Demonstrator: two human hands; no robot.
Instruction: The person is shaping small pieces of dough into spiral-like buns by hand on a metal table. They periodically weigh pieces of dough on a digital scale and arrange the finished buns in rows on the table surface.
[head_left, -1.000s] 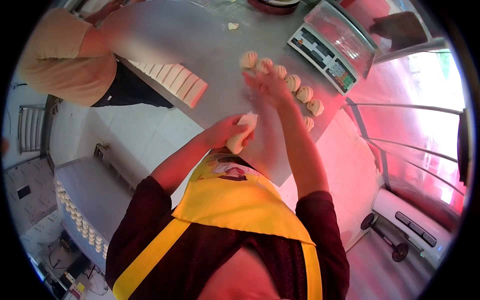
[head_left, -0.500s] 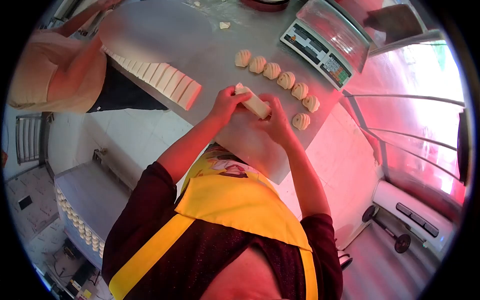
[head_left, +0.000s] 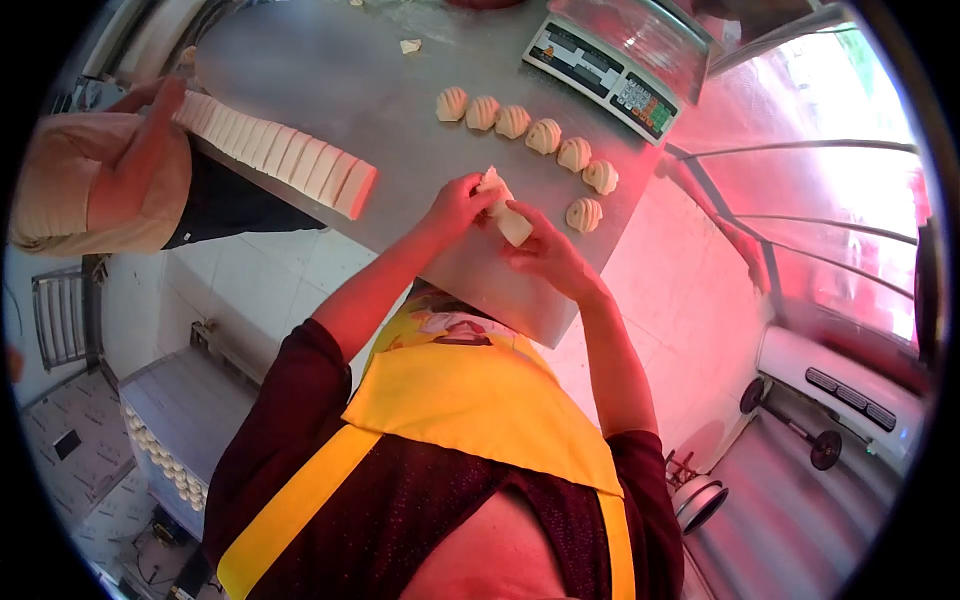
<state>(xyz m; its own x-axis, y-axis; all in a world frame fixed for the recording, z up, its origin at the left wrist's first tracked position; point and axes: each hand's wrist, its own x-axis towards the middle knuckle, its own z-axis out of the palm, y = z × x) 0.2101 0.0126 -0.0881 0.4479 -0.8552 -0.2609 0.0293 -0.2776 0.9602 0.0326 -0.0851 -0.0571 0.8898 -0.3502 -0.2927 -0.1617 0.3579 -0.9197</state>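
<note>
Both hands on one pc now: my L hand (head_left: 460, 208) pinches the dough (head_left: 516, 229) at its upper end, my R hand (head_left: 546, 246) has thumb + fingers on the lower end. So fingers clamped on it both sides; can't tell how hard. A sec ago R was out by the rolls (head_left: 543, 136) & only L had the dough; ½ sec ago it was a straight block btwn both hands, now it looks bent, w/ a ragged tip poking up past L. I take that as shaping begun, not done: it doesn't have the round, ridged look of the rolls.

Dough is over the near end of the table (head_left: 450, 262), btwn the strips (head_left: 300, 160) & rolls; can't tell if it touches the steel. Rolls same as ½ sec ago: 7, six in a slanting line + one just below its near end, nr the scale (head_left: 600, 75). Co-worker's hand (head_left: 172, 95) is now visible by the strips' far end.
</note>
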